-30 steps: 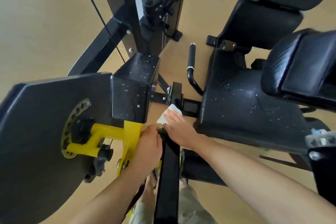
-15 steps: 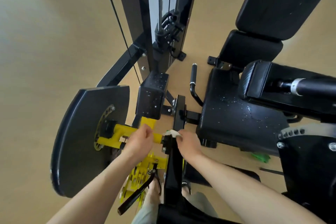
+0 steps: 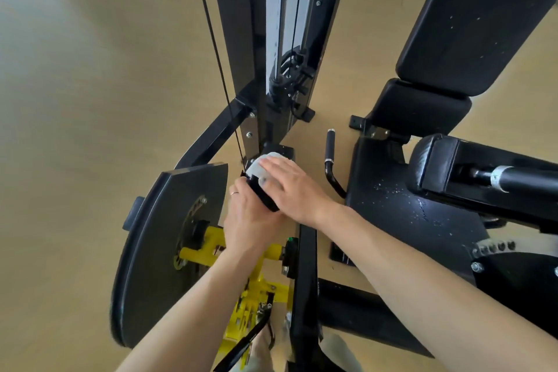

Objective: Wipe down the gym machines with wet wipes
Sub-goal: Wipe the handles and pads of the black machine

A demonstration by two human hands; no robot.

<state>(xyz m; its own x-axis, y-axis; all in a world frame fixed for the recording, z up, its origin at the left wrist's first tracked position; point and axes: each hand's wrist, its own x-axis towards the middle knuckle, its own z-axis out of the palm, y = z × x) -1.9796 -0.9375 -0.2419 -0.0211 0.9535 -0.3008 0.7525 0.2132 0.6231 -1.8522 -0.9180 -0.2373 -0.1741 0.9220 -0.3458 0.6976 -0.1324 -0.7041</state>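
Observation:
A white wet wipe (image 3: 259,170) lies over the top of a black box-shaped pad (image 3: 265,195) on the gym machine. My right hand (image 3: 294,187) lies flat on the wipe with fingers straight, pressing it onto the pad. My left hand (image 3: 249,214) grips the pad's near left side, fingers curled round its edge; a ring shows on one finger. Below my hands sits the yellow adjuster arm (image 3: 211,248), beside a large black round plate (image 3: 160,254).
The black upright frame with its cables (image 3: 271,39) rises straight ahead. To the right are the speckled black seat (image 3: 398,208), the backrest (image 3: 471,18), a padded roller (image 3: 471,172) and a black side handle (image 3: 329,151). Tan floor (image 3: 90,69) lies to the left.
The view rose and tilted up. My right hand moved with the wipe from the black beam up onto the black pad. My left hand left the yellow arm and took hold of the pad.

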